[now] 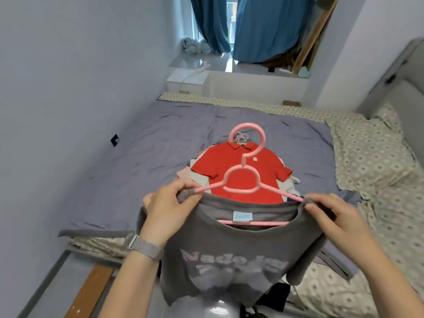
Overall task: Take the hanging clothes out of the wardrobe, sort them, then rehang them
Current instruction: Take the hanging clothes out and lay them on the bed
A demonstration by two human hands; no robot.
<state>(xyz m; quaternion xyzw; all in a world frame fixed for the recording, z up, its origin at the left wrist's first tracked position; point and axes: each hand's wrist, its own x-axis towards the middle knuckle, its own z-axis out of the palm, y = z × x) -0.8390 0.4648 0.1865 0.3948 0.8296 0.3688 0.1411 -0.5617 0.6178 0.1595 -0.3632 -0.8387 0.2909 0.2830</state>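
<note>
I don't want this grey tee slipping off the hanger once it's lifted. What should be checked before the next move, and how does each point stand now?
1. Left hand pinching the collar of the grey T-shirt: ok.
2. Right hand pinching the other side of the collar: ok.
3. Pink hanger inside the neck opening: partly; the bottom bar is in, both arms still show above the collar. Not ok.
4. Shoulders seated on the hanger arms: not ok.
5. Hanger hook free of the red polo shirt lying on the bed: cannot tell.
6. Shirt's lower hem hanging free: cannot tell, it is blurred.
</note>
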